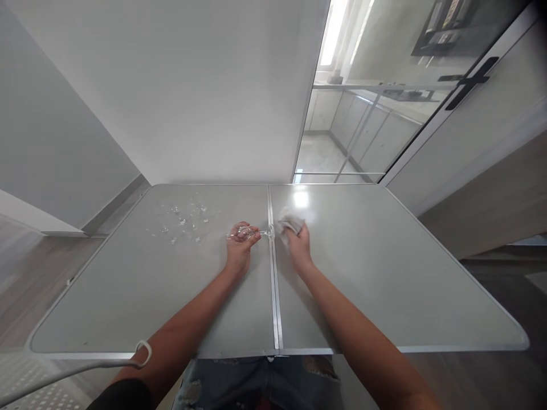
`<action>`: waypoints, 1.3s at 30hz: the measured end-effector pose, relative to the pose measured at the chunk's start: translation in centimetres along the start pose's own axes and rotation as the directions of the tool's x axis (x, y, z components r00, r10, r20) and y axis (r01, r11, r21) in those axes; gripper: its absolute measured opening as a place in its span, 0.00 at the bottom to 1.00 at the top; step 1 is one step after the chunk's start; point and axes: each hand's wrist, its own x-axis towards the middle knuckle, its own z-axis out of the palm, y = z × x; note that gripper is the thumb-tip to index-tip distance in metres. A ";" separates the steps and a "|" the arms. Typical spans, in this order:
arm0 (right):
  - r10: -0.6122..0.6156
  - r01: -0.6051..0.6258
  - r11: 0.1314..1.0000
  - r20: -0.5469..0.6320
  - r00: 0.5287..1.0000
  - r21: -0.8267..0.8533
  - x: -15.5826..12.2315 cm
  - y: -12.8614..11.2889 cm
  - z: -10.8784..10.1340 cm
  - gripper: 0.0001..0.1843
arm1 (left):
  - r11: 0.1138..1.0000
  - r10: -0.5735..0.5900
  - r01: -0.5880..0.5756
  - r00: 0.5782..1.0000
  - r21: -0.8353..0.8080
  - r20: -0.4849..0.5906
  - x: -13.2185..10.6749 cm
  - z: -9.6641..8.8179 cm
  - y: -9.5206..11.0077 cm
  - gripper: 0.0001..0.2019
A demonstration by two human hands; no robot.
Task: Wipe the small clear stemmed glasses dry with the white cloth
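Over the pale surface (384, 267), mid-frame, the left hand (239, 245) was closed around a sideways glass (244, 232), probably leaving its foot (272, 232) exposed towards the cloth (291, 220) bunched in the right hand (301, 245), just beside.

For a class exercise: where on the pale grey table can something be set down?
Bare: the table's right half, from the right hand to the silvery rim; also near left, between the clear, glassy pieces and that rim. Crowded: under those pieces, and beside the seam, where the left hand holds a clear stemmed glass, the right a crumpled whitish cloth.
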 end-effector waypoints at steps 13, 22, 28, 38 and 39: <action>-0.160 0.219 0.971 0.428 0.889 -0.092 -2.5 -1.2 1.3 0.14 | 0.975 0.117 -0.106 0.992 0.198 -0.045 -0.7 0.6 0.4 0.17; -0.454 0.702 0.700 0.676 0.580 -0.132 -2.2 -1.5 0.2 0.16 | 0.997 -0.041 0.037 0.998 -0.075 -0.048 0.4 0.2 0.6 0.17; -0.545 0.847 0.525 0.733 0.407 -0.080 -2.3 -0.9 0.3 0.16 | 0.992 -0.071 0.064 0.995 -0.107 -0.065 1.1 -0.4 1.0 0.20; -0.137 0.156 0.987 0.283 0.949 -0.048 -1.8 -0.9 1.0 0.15 | 0.995 -0.025 0.020 0.998 0.094 0.052 -0.3 0.3 0.7 0.22; -0.035 0.039 0.999 0.253 0.967 -0.010 -1.7 -0.8 1.1 0.15 | 0.994 -0.002 -0.002 0.999 0.105 0.044 -0.2 0.3 0.6 0.22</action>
